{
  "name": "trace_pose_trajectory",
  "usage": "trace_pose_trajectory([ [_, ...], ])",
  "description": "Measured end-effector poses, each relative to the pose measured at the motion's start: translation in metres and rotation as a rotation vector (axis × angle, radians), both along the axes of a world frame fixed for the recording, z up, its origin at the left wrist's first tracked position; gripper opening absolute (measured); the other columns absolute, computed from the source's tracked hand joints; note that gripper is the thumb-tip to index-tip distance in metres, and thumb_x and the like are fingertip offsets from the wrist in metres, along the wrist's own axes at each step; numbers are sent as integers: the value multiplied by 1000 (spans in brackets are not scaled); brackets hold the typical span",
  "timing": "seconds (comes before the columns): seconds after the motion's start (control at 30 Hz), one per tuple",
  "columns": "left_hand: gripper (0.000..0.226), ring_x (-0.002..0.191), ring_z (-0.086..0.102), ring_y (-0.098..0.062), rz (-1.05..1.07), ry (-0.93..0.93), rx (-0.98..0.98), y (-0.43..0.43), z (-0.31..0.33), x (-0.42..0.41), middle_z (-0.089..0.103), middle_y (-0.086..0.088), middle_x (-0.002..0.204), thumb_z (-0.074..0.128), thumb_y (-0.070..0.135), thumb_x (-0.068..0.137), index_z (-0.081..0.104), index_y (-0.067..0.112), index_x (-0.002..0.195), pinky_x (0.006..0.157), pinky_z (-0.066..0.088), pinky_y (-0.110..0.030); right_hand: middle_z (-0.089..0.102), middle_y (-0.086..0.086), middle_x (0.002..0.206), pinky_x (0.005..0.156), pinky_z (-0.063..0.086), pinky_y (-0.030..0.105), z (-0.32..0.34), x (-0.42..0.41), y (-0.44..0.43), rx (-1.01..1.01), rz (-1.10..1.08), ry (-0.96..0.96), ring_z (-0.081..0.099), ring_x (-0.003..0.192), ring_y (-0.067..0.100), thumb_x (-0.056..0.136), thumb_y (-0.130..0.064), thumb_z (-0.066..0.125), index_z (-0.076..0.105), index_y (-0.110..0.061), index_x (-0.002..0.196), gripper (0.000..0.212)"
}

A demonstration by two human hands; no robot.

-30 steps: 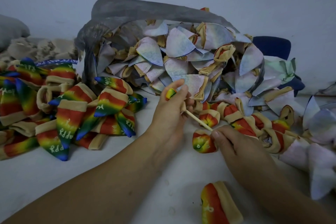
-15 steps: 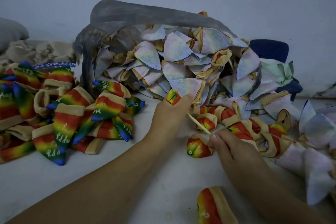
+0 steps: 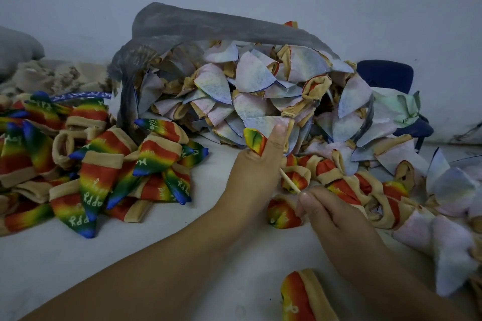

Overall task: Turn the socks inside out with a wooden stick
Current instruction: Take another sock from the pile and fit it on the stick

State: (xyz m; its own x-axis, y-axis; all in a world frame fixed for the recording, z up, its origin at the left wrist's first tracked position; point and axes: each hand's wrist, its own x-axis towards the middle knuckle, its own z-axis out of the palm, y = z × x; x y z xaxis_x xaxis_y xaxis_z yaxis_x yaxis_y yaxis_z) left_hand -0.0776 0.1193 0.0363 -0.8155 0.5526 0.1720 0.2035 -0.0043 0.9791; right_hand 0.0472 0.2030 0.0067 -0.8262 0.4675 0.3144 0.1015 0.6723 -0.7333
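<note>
Somewhere around midway, going by the piles, maybe less. Got a decent heap of finished rainbow socks (image 3: 99, 164) off to the left on the white table (image 3: 130, 268), print side out. Plenty left to do though: a grey plastic bag (image 3: 208, 26) at the back stuffed with pale inside-out socks (image 3: 250, 86), spilling over to the right. Also a bunched-up row of half-turned socks (image 3: 339, 180) just past the hands, plus one lone rainbow sock (image 3: 300, 294) near the bottom edge. Right now gripping the current sock (image 3: 255, 140) in the left hand (image 3: 258, 172), fingers curled round it, coloured toe poking up beside the thumb. Pinching the wooden stick (image 3: 289, 182) with the right hand (image 3: 336, 216), thumb against fingertips, far end running into the left fist. Presumably going up inside the sock, but can't actually see that bit. So probably mid-push on this one, toe through and the rest not yet pulled right side out.
</note>
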Motion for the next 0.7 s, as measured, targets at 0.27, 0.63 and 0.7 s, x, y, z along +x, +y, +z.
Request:
trace_pose_trajectory([
  [0.27, 65, 33, 33, -3, -8, -72, 90, 5, -4, 2, 32, 11, 37, 52, 59, 92, 31, 23, 42, 36, 29, -10, 49, -3, 59, 51, 34, 16, 3, -4, -9, -53, 5, 55, 44, 52, 4, 81, -55, 32, 54, -20, 71, 43],
  [0.63, 66, 33, 30, -7, -227, -365, 38, 5, -4, -5, 26, 5, 41, 56, 52, 90, 33, 23, 35, 37, 24, -18, 58, -4, 66, 56, 42, 33, 16, 10, 33, 355, -63, -111, 53, 63, 8, 75, -73, 27, 57, -30, 76, 52],
  [0.7, 62, 36, 24, -11, -363, -317, -43, 3, -2, -8, 21, 2, 43, 52, 48, 91, 26, 23, 42, 39, 22, -22, 60, -6, 64, 54, 44, 33, 18, 13, 37, 430, -76, -89, 55, 64, 8, 76, -73, 27, 60, -33, 78, 52],
])
